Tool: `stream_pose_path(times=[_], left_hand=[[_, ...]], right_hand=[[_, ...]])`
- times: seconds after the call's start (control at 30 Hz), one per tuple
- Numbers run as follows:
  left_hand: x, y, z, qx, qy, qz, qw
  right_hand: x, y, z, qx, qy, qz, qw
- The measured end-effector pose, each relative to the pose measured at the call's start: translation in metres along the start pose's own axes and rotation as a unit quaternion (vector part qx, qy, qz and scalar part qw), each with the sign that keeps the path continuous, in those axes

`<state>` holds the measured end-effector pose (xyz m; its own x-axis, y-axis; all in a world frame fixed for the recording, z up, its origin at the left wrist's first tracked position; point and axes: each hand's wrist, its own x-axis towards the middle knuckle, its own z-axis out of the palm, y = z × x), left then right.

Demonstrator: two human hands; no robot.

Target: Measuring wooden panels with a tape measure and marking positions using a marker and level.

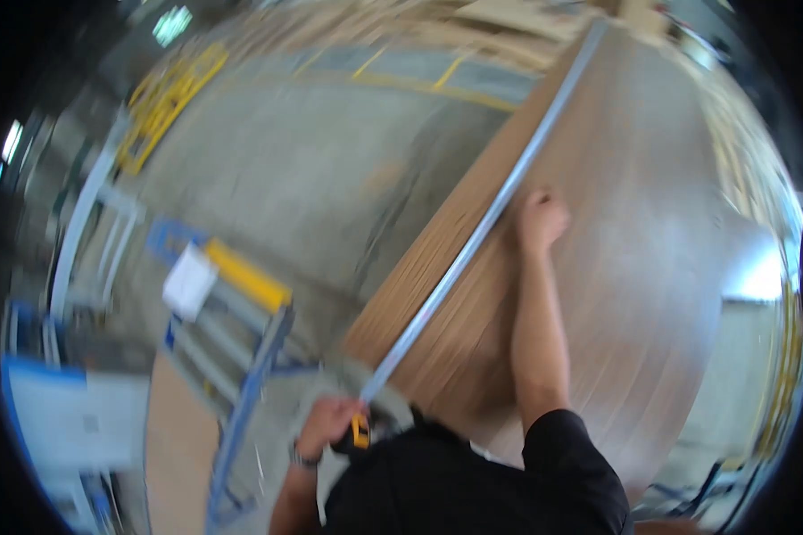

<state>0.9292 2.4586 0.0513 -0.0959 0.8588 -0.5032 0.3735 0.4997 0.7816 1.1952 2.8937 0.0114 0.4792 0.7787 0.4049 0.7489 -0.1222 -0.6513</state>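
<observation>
Just off the near corner of a wood-grain panel [638,232], clasping a yellow-and-black tape-measure case [360,432] in the left grip [326,426], with its pale blade [486,227] stretched over the panel. Probably light, with a thin, springy blade; best held by the case. Farther up, beside the blade, curling the right grip [544,218], too blurred to say whether empty. Leftward, clear of the blade, a blue-and-yellow stand [252,275] bearing a white sheet [190,282]; farther off, a yellow frame [148,132].
</observation>
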Motion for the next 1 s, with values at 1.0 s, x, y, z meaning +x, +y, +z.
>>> stream_pose_path(times=[1.0], left_hand=[[-0.004, -0.007, -0.002, 0.137, 0.181, -0.015, 0.974]], right_hand=[[-0.001, -0.019, -0.011, 0.020, -0.091, 0.071, 0.993]])
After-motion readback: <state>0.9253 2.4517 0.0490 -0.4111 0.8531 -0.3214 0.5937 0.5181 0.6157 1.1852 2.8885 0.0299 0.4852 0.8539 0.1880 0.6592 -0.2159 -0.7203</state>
